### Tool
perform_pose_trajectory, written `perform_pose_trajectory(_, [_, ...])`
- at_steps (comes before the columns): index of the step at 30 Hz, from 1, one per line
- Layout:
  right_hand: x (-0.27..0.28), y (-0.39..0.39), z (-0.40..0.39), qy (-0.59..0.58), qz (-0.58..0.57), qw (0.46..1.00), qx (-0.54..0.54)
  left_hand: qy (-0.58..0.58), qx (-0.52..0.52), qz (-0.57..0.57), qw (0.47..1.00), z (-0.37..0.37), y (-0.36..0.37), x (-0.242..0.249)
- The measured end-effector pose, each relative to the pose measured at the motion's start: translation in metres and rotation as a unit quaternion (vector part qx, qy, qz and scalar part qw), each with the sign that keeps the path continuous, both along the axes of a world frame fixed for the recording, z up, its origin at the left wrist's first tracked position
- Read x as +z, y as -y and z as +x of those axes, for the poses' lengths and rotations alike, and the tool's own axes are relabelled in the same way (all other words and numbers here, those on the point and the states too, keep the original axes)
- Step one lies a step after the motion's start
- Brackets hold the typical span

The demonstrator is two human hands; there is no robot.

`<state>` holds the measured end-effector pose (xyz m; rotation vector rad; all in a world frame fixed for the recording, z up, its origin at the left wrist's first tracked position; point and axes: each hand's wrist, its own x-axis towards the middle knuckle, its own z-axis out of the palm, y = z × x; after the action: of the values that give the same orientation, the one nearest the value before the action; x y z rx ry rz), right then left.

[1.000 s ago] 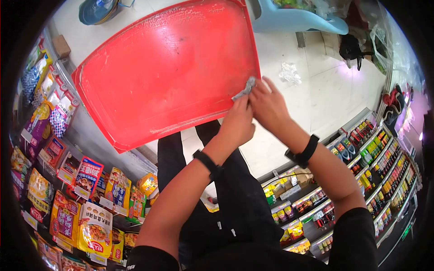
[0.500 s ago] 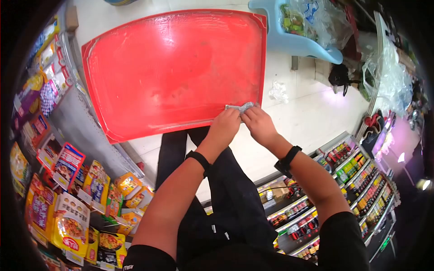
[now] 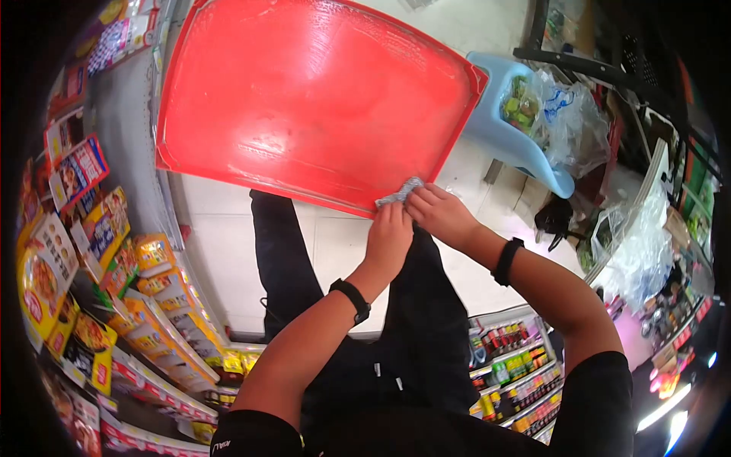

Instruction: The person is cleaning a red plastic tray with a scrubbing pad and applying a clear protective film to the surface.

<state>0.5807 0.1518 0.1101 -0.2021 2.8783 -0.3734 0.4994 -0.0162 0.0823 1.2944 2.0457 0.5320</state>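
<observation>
The left hand and the right hand have their fingers closed on a crumpled grey cloth, which sticks out just beyond the fingertips. It is at the near corner of the red tray, whose surface spreads beyond and leftward of the fingers. To their right stands a light-blue container.

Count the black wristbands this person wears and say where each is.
2: one wristband just behind the left hand, another wristband just behind the right hand.
</observation>
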Motion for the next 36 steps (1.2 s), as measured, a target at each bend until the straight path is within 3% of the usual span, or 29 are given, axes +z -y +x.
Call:
perform_pose_trajectory(2, [-0.006,-0.005,-0.007,0.000,-0.101,0.995,-0.021,-0.037,0.051,0.031,0.997,0.009,-0.004,-0.004])
perform_pose_trajectory(4, [-0.008,-0.003,-0.008,-0.014,-0.113,0.993,-0.009,-0.019,0.078,0.072,0.994,0.004,-0.002,0.000])
perform_pose_trajectory(8, [-0.019,0.001,-0.003,-0.041,-0.096,0.994,0.028,-0.071,0.038,0.025,0.996,-0.003,0.003,0.010])
perform_pose_trajectory(10, [-0.020,0.000,0.001,-0.037,-0.143,0.989,0.026,-0.064,0.038,0.023,0.997,-0.008,0.003,0.011])
perform_pose_trajectory(14, [-0.021,0.014,0.006,-0.106,-0.128,0.986,0.018,-0.027,0.018,0.040,0.999,-0.019,0.014,0.015])
perform_pose_trajectory(16, [-0.016,0.024,0.003,-0.039,-0.114,0.993,-0.009,-0.019,0.007,0.039,0.999,-0.023,0.024,0.020])
perform_pose_trajectory(22, [-0.012,0.061,-0.003,0.003,-0.116,0.993,-0.024,-0.062,-0.064,0.073,0.993,-0.050,0.044,0.005])
perform_pose_trajectory(30, [-0.017,0.049,-0.004,-0.002,-0.124,0.992,-0.022,-0.064,-0.041,0.107,0.991,-0.038,0.041,-0.002])
perform_pose_trajectory(34, [-0.005,0.025,-0.010,0.042,-0.071,0.996,0.036,-0.067,0.018,0.070,0.995,-0.004,0.035,-0.003])
perform_pose_trajectory(36, [-0.007,0.019,-0.012,-0.009,-0.015,0.999,0.043,-0.067,0.003,0.035,0.997,0.009,0.030,0.000])
